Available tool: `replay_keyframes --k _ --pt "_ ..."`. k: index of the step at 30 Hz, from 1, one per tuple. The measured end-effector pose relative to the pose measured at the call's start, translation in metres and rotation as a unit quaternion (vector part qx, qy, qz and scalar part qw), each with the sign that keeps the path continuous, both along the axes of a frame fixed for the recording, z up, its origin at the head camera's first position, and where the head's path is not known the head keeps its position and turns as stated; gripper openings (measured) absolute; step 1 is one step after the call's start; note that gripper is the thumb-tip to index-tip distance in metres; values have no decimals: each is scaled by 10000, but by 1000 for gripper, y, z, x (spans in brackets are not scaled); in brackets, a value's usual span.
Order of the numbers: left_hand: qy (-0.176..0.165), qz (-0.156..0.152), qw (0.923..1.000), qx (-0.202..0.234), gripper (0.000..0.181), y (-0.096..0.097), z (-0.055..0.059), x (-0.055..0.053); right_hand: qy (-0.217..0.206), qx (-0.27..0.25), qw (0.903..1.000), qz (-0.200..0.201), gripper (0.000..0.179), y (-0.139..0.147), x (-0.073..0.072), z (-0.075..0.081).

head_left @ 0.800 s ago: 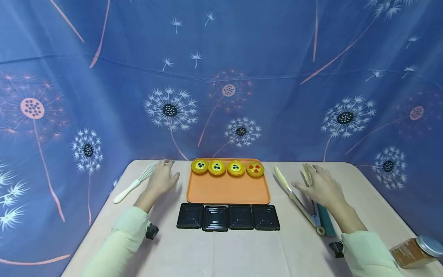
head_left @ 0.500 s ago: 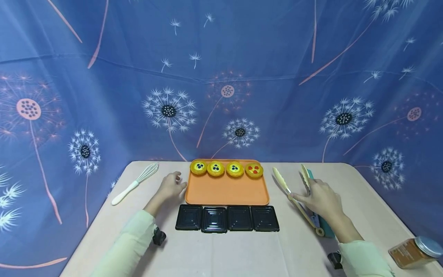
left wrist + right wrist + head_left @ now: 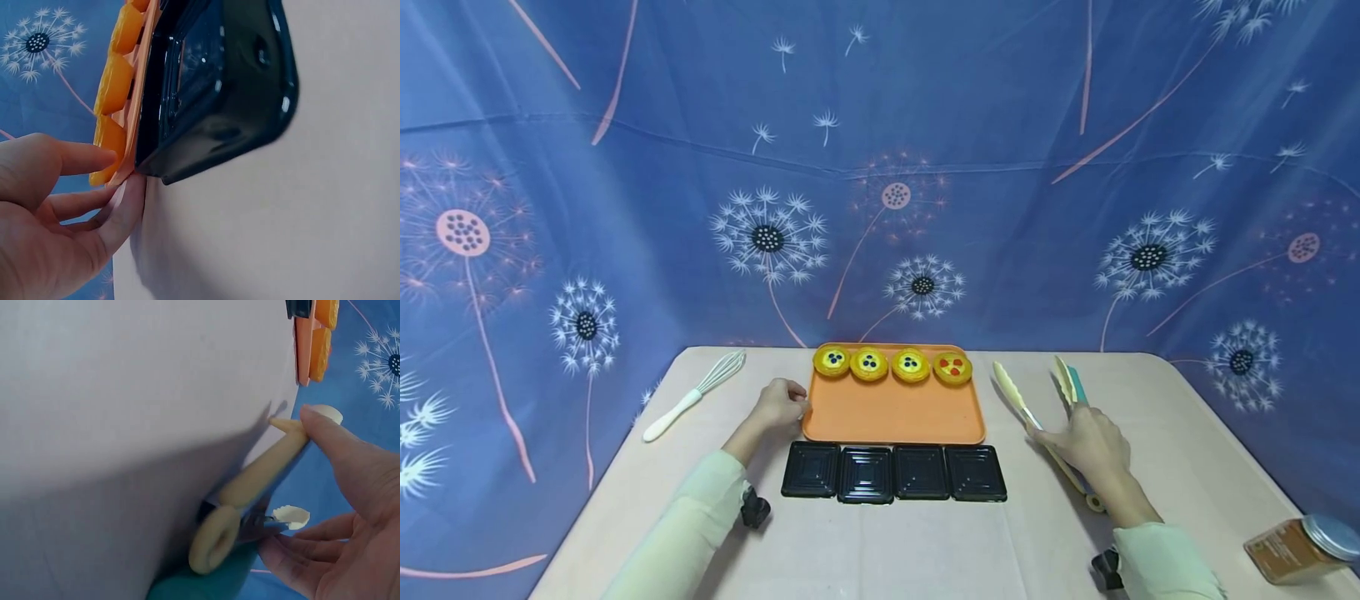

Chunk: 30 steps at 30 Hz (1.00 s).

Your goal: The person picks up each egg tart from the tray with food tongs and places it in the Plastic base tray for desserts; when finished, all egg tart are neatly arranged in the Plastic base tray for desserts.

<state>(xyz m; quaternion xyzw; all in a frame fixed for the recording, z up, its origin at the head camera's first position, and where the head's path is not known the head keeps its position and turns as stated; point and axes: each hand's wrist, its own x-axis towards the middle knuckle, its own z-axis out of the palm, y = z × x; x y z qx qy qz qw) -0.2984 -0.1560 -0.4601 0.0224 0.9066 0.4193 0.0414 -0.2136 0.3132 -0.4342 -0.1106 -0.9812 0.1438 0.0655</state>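
Observation:
An orange tray [image 3: 892,417] holds a row of several yellow tarts [image 3: 869,364]. My left hand [image 3: 781,403] is at the tray's left edge. In the left wrist view its thumb and fingers [image 3: 122,212] pinch the rim, the forefinger close to the end tart. My right hand [image 3: 1097,450] is around a pair of tongs [image 3: 1011,387] with cream-coloured tips, their arms spread. The right wrist view shows the thumb [image 3: 331,434] on one arm and the fingers at the other. A long teal thing [image 3: 206,578] lies along the tongs, mostly hidden by the hand.
Several black square plastic trays [image 3: 867,475] stand in a row just in front of the orange tray. A whisk [image 3: 692,398] with a white handle lies at the left. At the right front edge a jar [image 3: 1296,550] with a silver lid lies tilted.
My left hand has moved right from beside the whisk to the orange tray's left edge. The right hand has shifted nearer along the tongs, uncovering the tip and the teal thing's far end.

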Motion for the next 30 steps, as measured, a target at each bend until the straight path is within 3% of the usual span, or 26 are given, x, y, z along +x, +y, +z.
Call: replay_keyframes --k 6,14,17,24,30 --pt "-134 88 9999 5 23 1 1 -3 136 79 9998 -153 86 -6 -4 -10" --pt "-246 67 9992 318 22 1 -2 -3 753 15 9969 -235 84 -7 -6 -18" --pt "-284 100 9985 452 22 3 -3 -3 930 -27 9953 -251 84 -6 -6 -16" --pt "-338 128 9983 462 23 4 -3 -3 1396 -144 9900 -152 64 -6 -5 -2" --pt "-323 158 9984 430 25 3 -3 -3 1310 -333 9908 -42 67 -5 -2 11"
